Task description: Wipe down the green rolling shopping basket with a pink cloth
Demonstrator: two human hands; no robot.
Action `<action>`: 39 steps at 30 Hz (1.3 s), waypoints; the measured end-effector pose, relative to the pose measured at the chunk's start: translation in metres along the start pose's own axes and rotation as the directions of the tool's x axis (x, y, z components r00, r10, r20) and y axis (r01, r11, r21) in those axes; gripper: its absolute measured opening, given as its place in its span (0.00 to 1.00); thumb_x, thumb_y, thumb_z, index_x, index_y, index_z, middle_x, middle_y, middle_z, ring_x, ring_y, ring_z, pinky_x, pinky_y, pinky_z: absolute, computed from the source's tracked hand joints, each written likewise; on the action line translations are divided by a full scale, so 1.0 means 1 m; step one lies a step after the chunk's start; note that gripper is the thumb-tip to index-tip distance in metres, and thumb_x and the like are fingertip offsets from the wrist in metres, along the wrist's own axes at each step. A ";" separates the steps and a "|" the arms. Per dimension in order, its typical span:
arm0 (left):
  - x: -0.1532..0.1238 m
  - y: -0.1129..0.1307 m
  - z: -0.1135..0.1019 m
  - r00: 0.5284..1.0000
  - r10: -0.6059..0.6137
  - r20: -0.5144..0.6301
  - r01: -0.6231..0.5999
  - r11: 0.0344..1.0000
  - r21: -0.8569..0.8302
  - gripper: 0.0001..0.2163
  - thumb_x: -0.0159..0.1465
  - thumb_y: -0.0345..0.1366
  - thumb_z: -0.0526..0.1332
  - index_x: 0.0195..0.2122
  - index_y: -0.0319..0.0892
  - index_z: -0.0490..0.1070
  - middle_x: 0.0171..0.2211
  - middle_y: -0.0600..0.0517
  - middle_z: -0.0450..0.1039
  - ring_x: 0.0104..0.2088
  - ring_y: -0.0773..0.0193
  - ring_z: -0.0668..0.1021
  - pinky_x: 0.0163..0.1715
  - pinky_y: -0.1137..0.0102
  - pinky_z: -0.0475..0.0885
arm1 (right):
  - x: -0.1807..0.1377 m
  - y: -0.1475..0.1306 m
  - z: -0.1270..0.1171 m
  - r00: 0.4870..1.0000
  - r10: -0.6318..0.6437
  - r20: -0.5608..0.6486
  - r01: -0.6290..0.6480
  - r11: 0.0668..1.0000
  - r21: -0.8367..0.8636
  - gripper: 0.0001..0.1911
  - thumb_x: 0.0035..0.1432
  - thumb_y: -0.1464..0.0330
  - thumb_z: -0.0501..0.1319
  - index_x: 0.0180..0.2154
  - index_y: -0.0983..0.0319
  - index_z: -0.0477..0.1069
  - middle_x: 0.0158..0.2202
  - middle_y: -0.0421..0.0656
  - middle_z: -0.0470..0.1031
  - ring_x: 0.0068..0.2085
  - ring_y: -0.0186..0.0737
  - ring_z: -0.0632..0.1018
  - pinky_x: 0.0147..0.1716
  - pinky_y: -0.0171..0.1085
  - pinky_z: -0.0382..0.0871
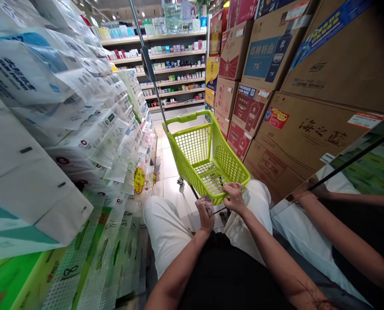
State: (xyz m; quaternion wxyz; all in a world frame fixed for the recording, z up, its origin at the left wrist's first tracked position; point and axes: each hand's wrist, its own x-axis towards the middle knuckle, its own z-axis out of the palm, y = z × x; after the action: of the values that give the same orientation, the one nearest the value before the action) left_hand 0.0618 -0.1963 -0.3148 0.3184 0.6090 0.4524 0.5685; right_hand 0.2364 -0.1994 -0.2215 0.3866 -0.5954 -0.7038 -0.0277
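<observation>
A lime-green plastic shopping basket (207,159) on wheels stands on the tiled aisle floor in front of me, with nothing visible inside. My right hand (234,196) is closed over the basket's near rim. My left hand (205,212) hangs just left of it, fingers curled around something I cannot make out, close to the rim but apart from it. My legs in light trousers show below the hands.
Stacked packs of tissue paper (49,129) fill the left side. Cardboard cartons (291,94) are piled high on the right, with a mirrored panel (356,181) reflecting my arm. Store shelves (175,64) close the aisle's far end. A metal pole (153,77) rises beside the basket.
</observation>
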 end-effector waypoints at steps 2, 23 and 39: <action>-0.001 0.001 -0.003 0.993 0.074 0.089 -0.076 0.997 0.011 0.05 0.61 0.35 0.61 0.38 0.46 0.72 0.44 0.42 0.70 0.55 0.47 0.71 0.63 0.46 0.64 | 0.000 -0.001 0.000 1.000 0.003 0.001 -0.003 1.000 -0.001 0.09 0.42 0.75 0.57 0.29 0.58 0.64 0.30 0.38 0.75 0.42 0.46 0.73 0.53 0.47 0.53; 0.025 0.012 -0.010 0.892 0.453 0.013 -0.445 0.870 0.214 0.12 0.65 0.27 0.54 0.46 0.44 0.71 0.47 0.43 0.70 0.55 0.52 0.71 0.56 0.52 0.70 | 0.004 0.001 0.003 0.999 -0.048 -0.017 0.048 0.999 -0.006 0.12 0.40 0.75 0.56 0.30 0.57 0.63 0.29 0.38 0.75 0.42 0.46 0.73 0.52 0.45 0.52; 0.091 0.057 -0.001 0.984 0.155 -0.088 -0.156 0.988 -0.003 0.06 0.67 0.36 0.59 0.45 0.45 0.70 0.50 0.44 0.69 0.55 0.53 0.72 0.61 0.54 0.66 | 0.009 -0.001 0.002 0.983 -0.105 0.154 0.106 0.994 0.001 0.21 0.38 0.80 0.54 0.36 0.57 0.67 0.37 0.40 0.78 0.46 0.46 0.74 0.57 0.48 0.51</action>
State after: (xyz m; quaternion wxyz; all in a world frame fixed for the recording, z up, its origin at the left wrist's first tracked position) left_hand 0.0663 -0.1355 -0.2261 0.2559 0.6153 0.4143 0.6199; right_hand 0.2344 -0.1914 -0.2176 0.3271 -0.5590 -0.7619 -0.0047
